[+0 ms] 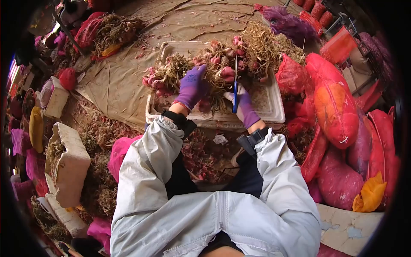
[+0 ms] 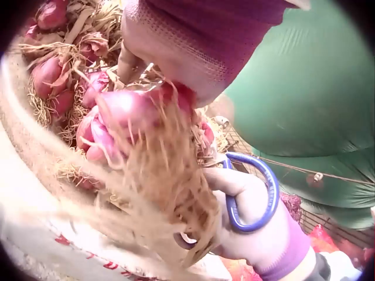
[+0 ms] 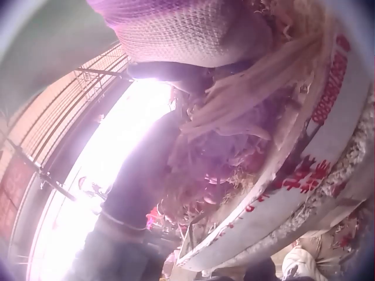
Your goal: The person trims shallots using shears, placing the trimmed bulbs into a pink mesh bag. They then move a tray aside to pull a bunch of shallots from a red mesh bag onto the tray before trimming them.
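My left hand (image 1: 192, 88), in a purple glove, grips a bunch of shallots (image 2: 137, 111) over a white foam tray (image 1: 279, 105). Pink bulbs show beneath its fingers in the left wrist view, and dry stalks (image 2: 170, 170) hang from the bunch toward the other hand. My right hand (image 1: 246, 106), gloved alike, holds blue-handled scissors (image 1: 235, 96), their blades pointing away from me in the head view. One blue handle loop surrounds part of that hand in the left wrist view. Glare washes out much of the right wrist view.
More shallots (image 1: 160, 85) lie in the tray, with a heap of dry stalks (image 1: 259, 38) at its far right. Filled red net bags (image 1: 332, 100) crowd the right side. At left stands a foam box (image 1: 70, 167) among dry trimmings.
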The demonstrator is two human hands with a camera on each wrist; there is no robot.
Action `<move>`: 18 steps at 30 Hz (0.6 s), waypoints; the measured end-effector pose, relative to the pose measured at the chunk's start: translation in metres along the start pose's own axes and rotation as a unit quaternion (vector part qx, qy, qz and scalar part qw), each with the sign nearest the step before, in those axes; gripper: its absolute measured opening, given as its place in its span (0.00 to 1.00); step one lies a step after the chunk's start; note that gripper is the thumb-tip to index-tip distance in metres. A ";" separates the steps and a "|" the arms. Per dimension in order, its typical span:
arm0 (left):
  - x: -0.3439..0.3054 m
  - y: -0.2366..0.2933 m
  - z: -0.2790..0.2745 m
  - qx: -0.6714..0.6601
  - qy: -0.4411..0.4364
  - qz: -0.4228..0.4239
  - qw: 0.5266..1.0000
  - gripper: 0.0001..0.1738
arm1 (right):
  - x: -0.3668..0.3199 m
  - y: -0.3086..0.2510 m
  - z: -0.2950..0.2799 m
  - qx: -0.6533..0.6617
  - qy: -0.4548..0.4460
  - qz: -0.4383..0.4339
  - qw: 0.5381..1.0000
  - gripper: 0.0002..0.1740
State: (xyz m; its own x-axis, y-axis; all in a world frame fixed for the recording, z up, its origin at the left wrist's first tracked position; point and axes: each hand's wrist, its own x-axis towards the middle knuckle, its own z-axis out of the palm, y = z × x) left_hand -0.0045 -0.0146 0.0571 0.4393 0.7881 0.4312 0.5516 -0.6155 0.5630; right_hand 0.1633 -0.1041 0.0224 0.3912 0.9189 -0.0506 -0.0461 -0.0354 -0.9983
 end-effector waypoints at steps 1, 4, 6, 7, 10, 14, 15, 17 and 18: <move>-0.003 0.000 0.001 0.010 -0.022 0.014 1.000 0.29 | 0.002 0.004 -0.001 0.001 0.000 0.000 1.000 0.24; -0.007 0.009 -0.001 0.074 0.024 0.116 0.990 0.28 | 0.013 0.013 -0.012 0.028 0.031 -0.010 0.999 0.21; -0.013 0.022 -0.009 0.088 0.029 0.105 0.990 0.28 | 0.021 0.011 -0.025 -0.056 0.112 0.021 0.992 0.20; -0.016 0.026 -0.012 0.084 0.029 0.070 0.994 0.27 | 0.028 0.020 -0.031 -0.058 0.171 -0.014 0.983 0.19; -0.018 0.018 -0.016 0.090 -0.006 0.012 0.996 0.22 | 0.046 0.025 -0.052 -0.093 0.285 -0.153 0.941 0.20; -0.011 0.003 -0.016 0.091 -0.001 -0.021 0.996 0.19 | 0.018 -0.022 -0.035 -0.174 0.240 -0.223 0.929 0.19; -0.009 0.001 -0.013 0.086 0.005 -0.014 0.996 0.19 | 0.009 -0.027 -0.024 -0.154 0.168 -0.215 0.950 0.19; -0.008 -0.003 -0.003 0.033 -0.001 0.034 0.999 0.18 | -0.011 -0.035 -0.001 -0.173 0.065 -0.225 0.957 0.22; -0.010 -0.007 0.008 0.033 -0.003 0.039 0.999 0.18 | -0.021 -0.039 0.010 -0.213 0.037 -0.243 0.946 0.23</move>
State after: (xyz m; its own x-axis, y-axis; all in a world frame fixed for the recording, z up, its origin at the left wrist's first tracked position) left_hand -0.0067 -0.0184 0.0434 0.4865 0.7374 0.4685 0.5607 -0.6748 0.4799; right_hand 0.1476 -0.1175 0.0629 0.3341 0.8383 0.4309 0.5239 0.2149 -0.8243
